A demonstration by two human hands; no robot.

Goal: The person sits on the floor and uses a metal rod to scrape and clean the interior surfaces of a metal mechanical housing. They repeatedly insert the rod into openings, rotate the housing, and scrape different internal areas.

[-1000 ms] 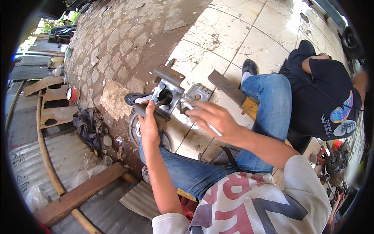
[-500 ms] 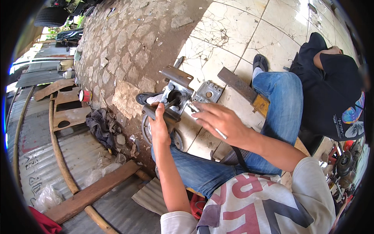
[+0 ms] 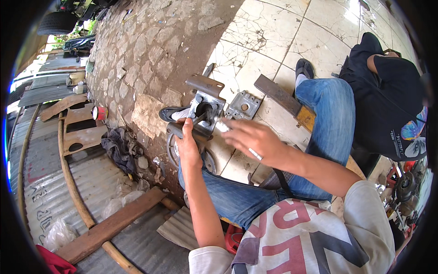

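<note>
One metal bracket (image 3: 213, 101) juts forward from the left fingers (image 3: 187, 129).

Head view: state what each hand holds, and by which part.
Left hand: grey metal bracket with a round hole, by its near dark flange. Right hand: slim silvery tool, around its middle; tip blurred.

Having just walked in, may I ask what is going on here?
The person's left hand grips the near side of a bracket-shaped metal part. The right hand holds a silvery tool, its blurred tip by the part's round opening. A flat metal plate lies to the right on the tiles; another person in dark clothes is nearby.
</note>
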